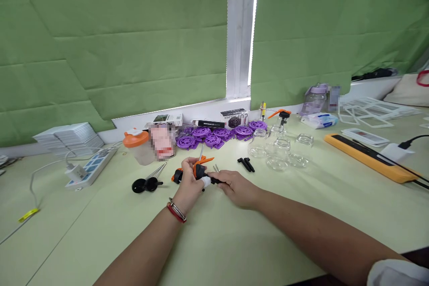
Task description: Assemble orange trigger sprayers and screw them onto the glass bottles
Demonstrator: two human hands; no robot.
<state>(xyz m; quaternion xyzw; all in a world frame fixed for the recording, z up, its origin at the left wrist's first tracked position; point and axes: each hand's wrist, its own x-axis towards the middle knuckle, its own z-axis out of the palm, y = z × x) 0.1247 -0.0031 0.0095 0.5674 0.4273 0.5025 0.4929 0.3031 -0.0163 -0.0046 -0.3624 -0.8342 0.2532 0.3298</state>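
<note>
My left hand [189, 187] is closed around a black-and-orange fitting [200, 170] above the table's middle. An orange strip and a thin metal rod stick up from the fitting. Something white covers the left thumb's tip. From the right, my right hand [239, 188] pinches a short black piece [216, 180] that meets the fitting; whether the two are joined I cannot tell. Another black-and-orange part [177, 175] lies just behind my left hand. Two black round parts with metal rods [145, 184] rest to the left, and black angled pieces [246, 164] lie beyond my right hand.
Clear glass vessels [277, 160] stand at the right rear, beside an upright black-and-orange part [283, 117]. Purple wheel-shaped pieces [214, 134] line the back. An orange-lidded cup [137, 145] and a power strip [92, 170] are at left; an orange-and-black bar [368, 158] is at right.
</note>
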